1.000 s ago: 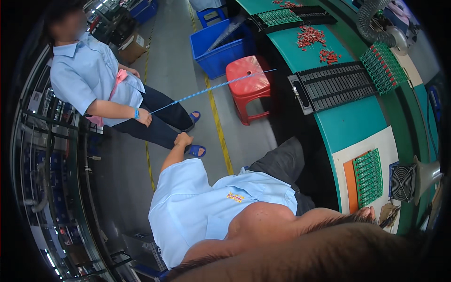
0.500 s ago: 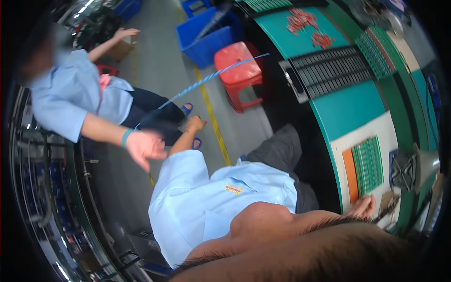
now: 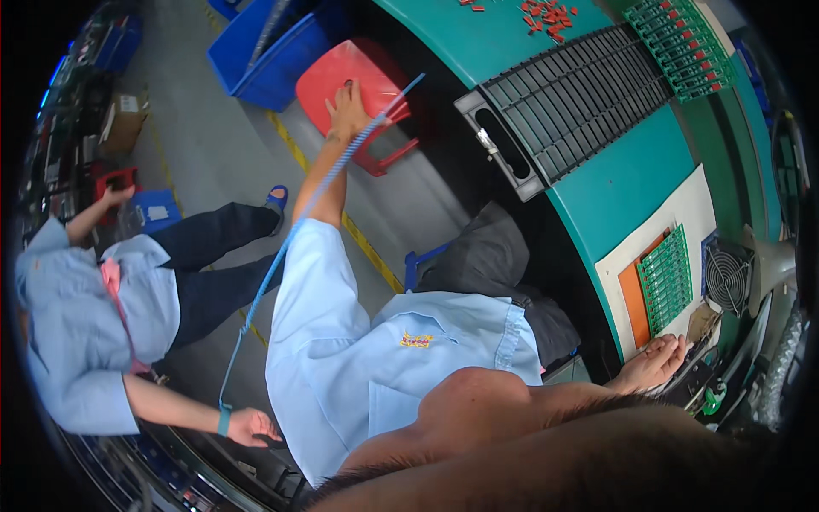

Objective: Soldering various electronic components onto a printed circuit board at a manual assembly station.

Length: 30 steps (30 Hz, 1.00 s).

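Note:
My left hand point(image 3: 346, 115) reaches out to a red plastic stool point(image 3: 322, 70), fingers spread over its seat edge. The hand looks open; whether it presses on the seat I cannot tell. My right hand point(image 3: 655, 363) rests at the bench edge with loosely bent fingers and nothing visible in them. Just beyond it lies a green circuit board panel point(image 3: 665, 280) on an orange sheet point(image 3: 632, 299), both on a white board point(image 3: 698, 209). A blue coiled cord point(image 3: 328, 183) stretches across in front of my left arm.
The cord runs to the wristband of a co-worker point(image 3: 102, 299) at left. On the green bench point(image 3: 636, 200) are a black slotted rack point(image 3: 580, 98), another board panel point(image 3: 681, 47) and red parts point(image 3: 546, 17). A fan point(image 3: 727, 277) stands at right; a blue bin point(image 3: 277, 55) sits beyond the stool.
My left hand has moved from over the floor to the red stool. The co-worker has shifted left and lowered the near arm, stretching the cord. My right hand stays by the panel.

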Motion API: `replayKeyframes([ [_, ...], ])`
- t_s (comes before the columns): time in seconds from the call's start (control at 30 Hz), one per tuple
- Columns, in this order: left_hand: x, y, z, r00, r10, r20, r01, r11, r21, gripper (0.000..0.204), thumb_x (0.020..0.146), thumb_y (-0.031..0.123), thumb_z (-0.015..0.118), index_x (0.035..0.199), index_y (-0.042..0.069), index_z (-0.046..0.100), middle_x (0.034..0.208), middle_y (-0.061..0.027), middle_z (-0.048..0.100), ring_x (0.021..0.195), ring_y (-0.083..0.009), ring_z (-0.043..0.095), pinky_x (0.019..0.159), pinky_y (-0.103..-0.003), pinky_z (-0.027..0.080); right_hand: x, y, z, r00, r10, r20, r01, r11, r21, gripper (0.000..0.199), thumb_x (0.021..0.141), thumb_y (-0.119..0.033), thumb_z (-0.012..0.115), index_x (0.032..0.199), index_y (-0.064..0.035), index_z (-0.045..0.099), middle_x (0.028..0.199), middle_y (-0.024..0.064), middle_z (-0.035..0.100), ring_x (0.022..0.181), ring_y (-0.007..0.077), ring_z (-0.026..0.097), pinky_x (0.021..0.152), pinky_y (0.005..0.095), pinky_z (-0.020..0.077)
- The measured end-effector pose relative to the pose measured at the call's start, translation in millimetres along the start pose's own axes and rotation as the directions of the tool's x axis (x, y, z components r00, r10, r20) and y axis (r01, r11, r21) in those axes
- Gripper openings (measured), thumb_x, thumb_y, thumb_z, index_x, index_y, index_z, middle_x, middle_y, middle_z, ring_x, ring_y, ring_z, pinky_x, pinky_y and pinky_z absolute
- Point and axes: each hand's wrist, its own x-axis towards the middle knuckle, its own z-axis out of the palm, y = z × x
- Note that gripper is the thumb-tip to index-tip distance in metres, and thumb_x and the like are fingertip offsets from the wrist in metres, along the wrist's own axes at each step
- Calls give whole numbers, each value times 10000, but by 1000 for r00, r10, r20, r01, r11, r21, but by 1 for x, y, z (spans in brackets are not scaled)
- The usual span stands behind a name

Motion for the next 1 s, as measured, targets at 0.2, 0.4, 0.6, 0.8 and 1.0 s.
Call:
replayKeyframes([
  [0.2, 26, 11, -12, 973, -23, 228, -58, 938, 342, 1436, 513, 669, 920, 1637, 147, 194, 1590, -234, 339, 1455, -475, 302, 1160, -708, 214, 0, 2, 2, 999, -33, -11, 32, 996, -87, 199, 1075, -114, 530, 1245, -26, 582, 899, 58, 614, 671, 60, 480, 597, 179, 409],
  [0.4, 25, -42, -85, 993, -89, 72, 79, 989, 129, 1385, 502, 631, 940, 1636, 289, 222, 1450, -266, 492, 1301, -503, 449, 1031, -668, 349, -4, -14, 12, 999, -8, 34, 10, 999, -50, 186, 1069, -108, 539, 1229, -26, 588, 887, 59, 616, 675, 65, 493, 595, 182, 414],
  [0.6, 3, -106, -188, 930, -317, -184, 331, 942, 51, 1362, 545, 722, 886, 1652, 291, 218, 1435, -330, 466, 1259, -560, 437, 1008, -677, 350, -3, -14, 19, 999, -33, 26, 34, 999, -17, 176, 1065, -107, 550, 1216, -28, 593, 881, 58, 619, 679, 67, 502, 591, 184, 417],
  [0.8, -51, -102, -206, 942, -272, -197, 298, 947, 119, 1306, 564, 700, 886, 1641, 289, 271, 1435, -367, 427, 1233, -578, 426, 999, -655, 349, -1, -8, 10, 998, -38, 56, 38, 999, -13, 153, 1062, -86, 532, 1183, -31, 607, 882, 60, 628, 683, 87, 510, 593, 189, 422],
  [1.0, -81, -81, -121, 961, -278, 4, 273, 945, 178, 1226, 560, 610, 908, 1613, 337, 342, 1464, -348, 406, 1280, -541, 410, 1005, -605, 368, 4, 7, 6, 998, -57, 12, 57, 998, 19, 197, 1067, -102, 560, 1236, -13, 610, 883, 53, 626, 686, 58, 498, 603, 162, 399],
])
